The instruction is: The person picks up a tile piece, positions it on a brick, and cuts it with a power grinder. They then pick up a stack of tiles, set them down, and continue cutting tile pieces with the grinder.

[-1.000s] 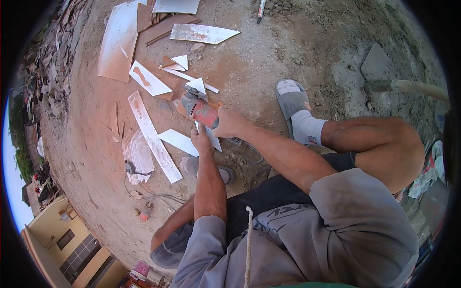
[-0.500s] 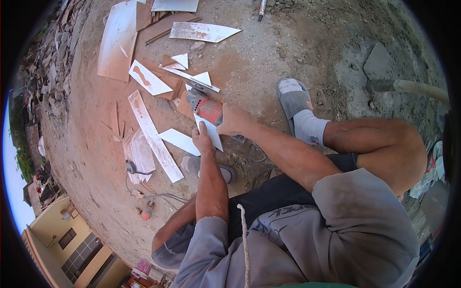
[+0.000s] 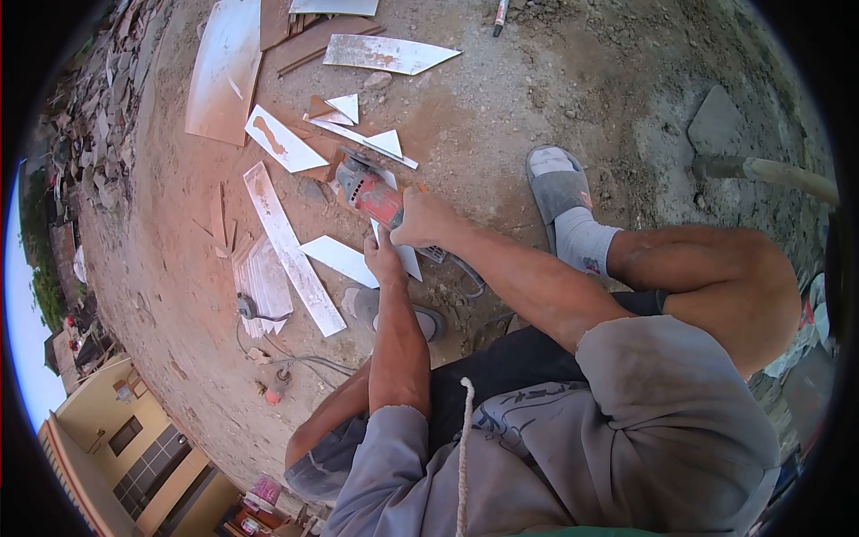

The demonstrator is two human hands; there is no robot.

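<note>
Holding the grinder (image 3: pixel 376 199) over the tile (image 3: pixel 410 259), just ahead of the left foot (image 3: pixel 365 306) | right hand (image 3: pixel 422 217): wrapped round its body | left hand (image 3: pixel 385 259): pinching the tile's edge | tip: brace tile firmly, left hand clear of disc (image 3: pixel 361 159)

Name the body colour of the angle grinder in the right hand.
The angle grinder has a red body, best seen in the head view.

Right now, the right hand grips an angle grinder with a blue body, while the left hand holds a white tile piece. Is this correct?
Not quite: the head view shows a red-bodied angle grinder, not a blue one. The right hand does grip it, and the left hand holds the white tile piece.
</note>
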